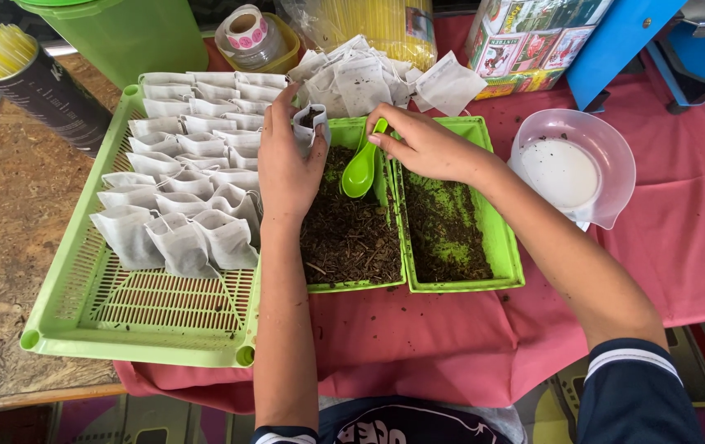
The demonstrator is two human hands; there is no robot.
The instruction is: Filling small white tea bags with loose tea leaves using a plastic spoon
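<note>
Meanwhile, left hand pinching small white bag open, right hand gripping green scoop above loose tea

This looks like a small hand-packing workbench, a cottage workshop. A rough chipboard table under a pink cloth carries a slotted green plastic tray of filled white paper sachets left of the hands, and green trays of dark loose leaf beneath them.

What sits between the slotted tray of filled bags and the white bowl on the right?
In the head view, two green trays: one heaped with dark tea leaves, one nearly emptied, between the slotted tray and white bowl.
</note>
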